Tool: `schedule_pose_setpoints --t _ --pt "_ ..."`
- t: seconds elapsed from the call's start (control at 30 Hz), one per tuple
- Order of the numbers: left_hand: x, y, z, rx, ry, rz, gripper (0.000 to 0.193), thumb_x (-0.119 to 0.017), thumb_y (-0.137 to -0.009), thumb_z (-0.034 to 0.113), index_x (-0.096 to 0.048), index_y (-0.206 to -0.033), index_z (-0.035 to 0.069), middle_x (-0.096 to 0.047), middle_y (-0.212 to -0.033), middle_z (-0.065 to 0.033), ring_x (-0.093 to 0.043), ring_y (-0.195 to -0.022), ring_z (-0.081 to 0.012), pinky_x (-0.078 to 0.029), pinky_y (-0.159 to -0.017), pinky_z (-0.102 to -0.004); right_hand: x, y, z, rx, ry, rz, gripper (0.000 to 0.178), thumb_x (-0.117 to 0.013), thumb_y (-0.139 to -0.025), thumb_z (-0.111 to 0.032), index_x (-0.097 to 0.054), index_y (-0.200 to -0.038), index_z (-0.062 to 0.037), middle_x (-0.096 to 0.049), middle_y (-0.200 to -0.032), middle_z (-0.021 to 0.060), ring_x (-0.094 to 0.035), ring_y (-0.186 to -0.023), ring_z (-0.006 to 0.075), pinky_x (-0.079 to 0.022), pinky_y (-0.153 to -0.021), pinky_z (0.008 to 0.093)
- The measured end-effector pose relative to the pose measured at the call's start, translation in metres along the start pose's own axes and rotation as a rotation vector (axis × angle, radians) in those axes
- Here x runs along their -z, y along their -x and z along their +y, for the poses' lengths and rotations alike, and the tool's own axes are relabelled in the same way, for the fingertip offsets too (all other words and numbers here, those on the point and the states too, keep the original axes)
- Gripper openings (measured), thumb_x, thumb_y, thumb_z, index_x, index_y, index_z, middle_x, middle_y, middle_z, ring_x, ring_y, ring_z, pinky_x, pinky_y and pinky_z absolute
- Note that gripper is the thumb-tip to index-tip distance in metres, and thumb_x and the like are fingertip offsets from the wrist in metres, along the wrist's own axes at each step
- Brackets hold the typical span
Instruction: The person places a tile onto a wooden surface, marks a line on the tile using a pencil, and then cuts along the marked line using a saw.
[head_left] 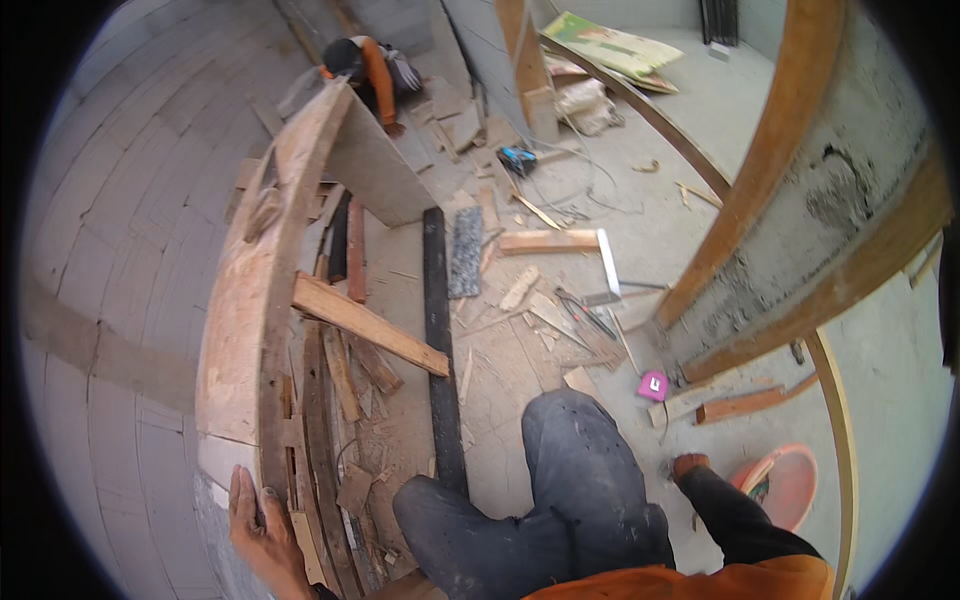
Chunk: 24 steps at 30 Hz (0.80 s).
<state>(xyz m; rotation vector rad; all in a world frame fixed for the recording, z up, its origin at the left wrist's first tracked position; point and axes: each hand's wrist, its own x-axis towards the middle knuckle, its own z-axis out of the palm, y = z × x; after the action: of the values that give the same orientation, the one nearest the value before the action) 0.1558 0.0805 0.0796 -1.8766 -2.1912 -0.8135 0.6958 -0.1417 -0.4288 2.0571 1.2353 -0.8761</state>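
My left hand [262, 535] lies against the near end of a long pale wooden top [236, 350], its fingers stretched out and holding nothing. A wooden strut [370, 325] slants from under that top to a black bar [436, 300] on the floor side. My right arm reaches down to the right, and my right hand [690, 465] is low near the floor beside an orange-pink bucket [788, 485]. Its fingers are too small and hidden to read. Just beyond it sits a pink tape measure [653, 386].
Pliers [590, 315], a square [607, 270], a wood block [548, 241], a blue power tool [517, 160] and scraps litter the floor. A wood-framed panel [790, 220] stands at right. Another person [375, 75] crouches beyond the far end. Boards [612, 45] lie at the back.
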Motion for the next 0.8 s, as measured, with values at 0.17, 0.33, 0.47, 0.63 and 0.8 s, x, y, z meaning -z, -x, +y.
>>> schedule_pose_setpoints --t 0.17,0.33,0.47,0.63,0.8 --pt "-0.003 0.024 0.007 0.013 -0.209 -0.033 0.054 -0.059 -0.106 0.046 -0.071 -0.135 0.002 -0.074 -0.128 -0.0208 -0.072 -0.113 -0.0366 -0.056 -0.094 -0.0420 0.045 0.024 -0.013 0.056 -0.041 0.094 0.022 -0.064 -0.090 -0.018 -0.080 -0.102 -0.0077 -0.078 -0.104 0.0206 -0.078 -0.096 0.0352 -0.061 -0.078 0.0452" --pt "-0.008 0.025 0.023 -0.067 -0.073 0.014 0.041 -0.060 -0.106 0.031 -0.072 -0.127 -0.002 -0.073 -0.125 -0.0199 -0.069 -0.111 -0.0344 -0.053 -0.094 -0.0411 0.087 0.071 0.049 0.201 -1.127 -0.003 0.018 -0.061 -0.102 -0.020 -0.067 -0.109 -0.0040 -0.078 -0.095 0.0158 -0.077 -0.081 0.0251 -0.061 -0.074 0.0372" --pt "-0.001 0.012 -0.019 0.010 -0.003 -0.030 0.043 -0.056 -0.107 0.019 -0.063 -0.139 -0.009 -0.064 -0.144 -0.0244 -0.060 -0.134 -0.0367 -0.044 -0.115 -0.0422 0.200 0.118 -0.009 0.538 -1.647 -0.230 0.017 -0.057 -0.111 -0.023 -0.061 -0.107 -0.0075 -0.075 -0.088 0.0095 -0.072 -0.078 0.0150 -0.058 -0.073 0.0293" --pt "0.002 0.008 -0.032 -0.091 0.005 0.035 0.033 -0.062 -0.101 0.009 -0.072 -0.131 -0.002 -0.068 -0.122 -0.0182 -0.065 -0.114 -0.0321 -0.050 -0.102 -0.0385 0.305 0.162 -0.117 0.867 -1.574 -0.164 0.021 -0.058 -0.111 -0.026 -0.061 -0.103 -0.0066 -0.072 -0.084 0.0090 -0.068 -0.075 0.0155 -0.055 -0.072 0.0283" --pt "0.013 -0.004 -0.015 -0.037 0.001 0.094 0.028 -0.069 -0.094 0.013 -0.075 -0.120 0.004 -0.072 -0.114 -0.0139 -0.070 -0.105 -0.0336 -0.054 -0.092 -0.0394 0.387 0.239 -0.227 1.277 -1.357 -0.190 0.024 -0.061 -0.109 -0.028 -0.061 -0.103 -0.0043 -0.073 -0.088 0.0102 -0.067 -0.076 0.0146 -0.055 -0.073 0.0293"
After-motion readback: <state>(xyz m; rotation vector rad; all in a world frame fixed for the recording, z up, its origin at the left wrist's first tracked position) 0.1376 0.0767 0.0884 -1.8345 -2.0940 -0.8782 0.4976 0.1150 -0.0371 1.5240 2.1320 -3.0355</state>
